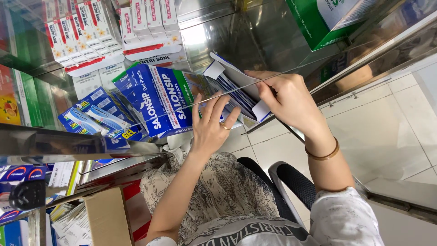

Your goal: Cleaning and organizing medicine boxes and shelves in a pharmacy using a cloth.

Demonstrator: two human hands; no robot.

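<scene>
- Holding a blue and white carton (pixel 236 89) over the glass shelf (pixel 273 41), the right hand (pixel 287 98) closes its fingers on the far end flap, so the box stays tilted with its open end toward the person.
- Resting below, the left hand (pixel 211 125) has spread, loose fingers that touch the underside of the carton and grip nothing; it supports the weight.
- Flat packets show inside the carton.
- Just beside lie blue patch boxes (pixel 157 98), stacked leaning, and white and red boxes (pixel 82 32) stand behind.
</scene>
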